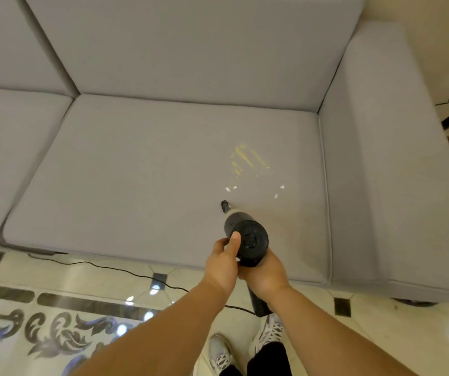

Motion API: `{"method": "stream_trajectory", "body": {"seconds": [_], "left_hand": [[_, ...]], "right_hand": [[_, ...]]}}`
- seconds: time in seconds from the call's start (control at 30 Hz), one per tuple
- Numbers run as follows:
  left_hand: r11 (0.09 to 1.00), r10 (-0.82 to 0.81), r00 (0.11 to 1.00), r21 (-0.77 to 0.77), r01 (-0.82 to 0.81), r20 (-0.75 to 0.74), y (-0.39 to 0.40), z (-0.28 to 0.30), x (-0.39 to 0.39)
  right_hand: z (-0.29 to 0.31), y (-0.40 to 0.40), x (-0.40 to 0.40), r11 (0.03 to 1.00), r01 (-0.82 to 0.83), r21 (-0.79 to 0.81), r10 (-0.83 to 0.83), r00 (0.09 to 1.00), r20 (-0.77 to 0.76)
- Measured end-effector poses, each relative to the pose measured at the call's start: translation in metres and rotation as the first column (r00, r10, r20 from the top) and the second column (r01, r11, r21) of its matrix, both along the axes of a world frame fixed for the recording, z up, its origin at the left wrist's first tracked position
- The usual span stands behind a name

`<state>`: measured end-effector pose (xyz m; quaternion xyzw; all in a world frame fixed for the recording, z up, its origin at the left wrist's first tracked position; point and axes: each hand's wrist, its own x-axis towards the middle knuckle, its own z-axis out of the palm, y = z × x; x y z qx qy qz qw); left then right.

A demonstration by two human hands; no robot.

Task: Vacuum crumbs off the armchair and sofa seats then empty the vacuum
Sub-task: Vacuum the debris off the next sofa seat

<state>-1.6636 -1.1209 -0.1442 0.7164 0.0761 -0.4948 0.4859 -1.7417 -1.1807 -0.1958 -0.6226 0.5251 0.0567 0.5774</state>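
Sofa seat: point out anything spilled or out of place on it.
Yellow crumbs lie smeared in streaks on the right of the seat cushion, with white scraps just nearer. The vacuum nozzle sits just short of them.

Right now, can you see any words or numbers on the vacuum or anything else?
None can be read.
The handheld vacuum has raised marks on its round black end cap, too blurred to read.
The sofa seat and the floor tiles bear no writing, only patterns.

sofa seat (pixel 136 164) | yellow crumbs (pixel 246 158) | white scraps (pixel 230 188) | right side
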Motion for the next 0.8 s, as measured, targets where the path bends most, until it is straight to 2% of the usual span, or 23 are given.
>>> {"method": "stream_trajectory", "body": {"seconds": [0.17,0.37,0.57,0.8], "left_hand": [[1.0,-0.015,1.0,-0.006,0.015,0.005,-0.005,0.002,0.002],[0.991,-0.132,0.99,-0.044,0.13,-0.058,-0.046,0.002,-0.025],[0.981,-0.186,0.977,-0.067,0.18,-0.103,-0.084,0.005,-0.049],[0.985,-0.173,0.979,-0.036,0.17,-0.107,-0.079,0.02,-0.048]], "right_hand": [[0.001,-0.004,0.0,1.0,0.01,-0.016,-0.011,1.0,-0.012],[0.008,-0.038,-0.036,0.988,0.114,-0.103,-0.119,0.992,-0.047],[0.013,-0.071,-0.066,0.98,0.172,-0.102,-0.181,0.98,-0.078],[0.022,-0.068,-0.071,0.991,0.135,-0.018,-0.136,0.989,-0.065]]}}
